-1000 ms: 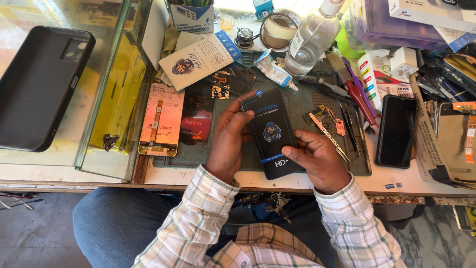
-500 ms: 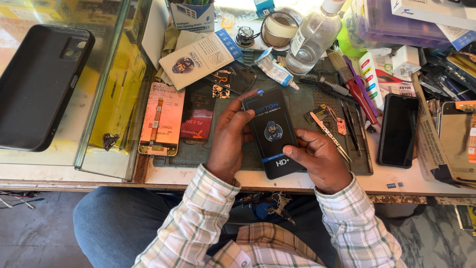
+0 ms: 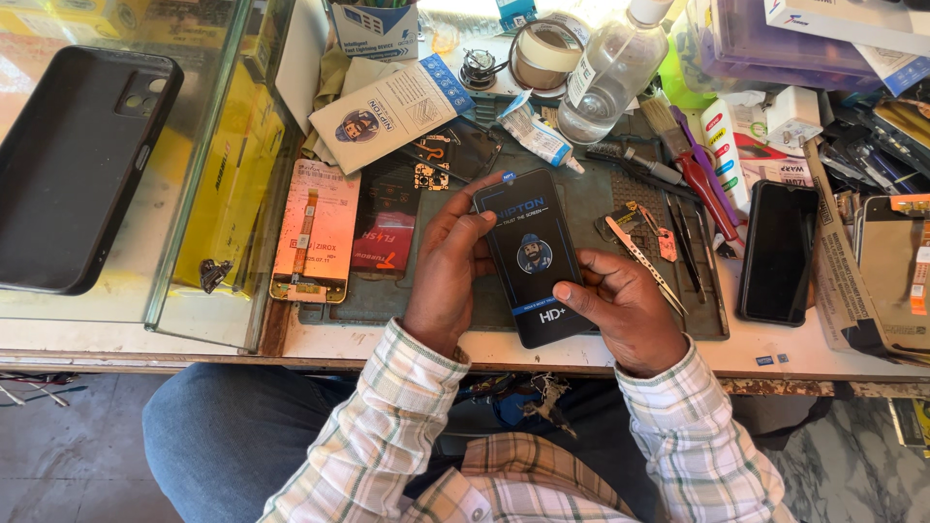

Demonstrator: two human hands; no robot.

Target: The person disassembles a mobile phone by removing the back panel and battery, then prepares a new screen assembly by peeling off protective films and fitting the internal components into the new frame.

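You have the flat black rectangular screen protector with its printed backing film [image 3: 534, 257] held over the dark grey rubber work mat [image 3: 591, 208], near the front edge of the white bench [image 3: 678, 353]. Your left hand [image 3: 448, 271] pinches its left long edge, fingers curled over the top corner, while your right hand [image 3: 625, 308] pinches the lower right corner between thumb and fingers. It looks thin, light and rigid, probably glass, so it is likely brittle and apt to crack if flexed or knocked on a corner; its glossy face looks slippery and will show prints. Keep to the edges, as you do now, and off the face. Just beside your right hand lie slim metal tweezers [image 3: 647, 263], and a red-handled screwdriver [image 3: 704, 194] a little farther. A glossy black phone [image 3: 777, 250] lies well apart to the right, and a clear plastic bottle [image 3: 605, 73] stands behind.
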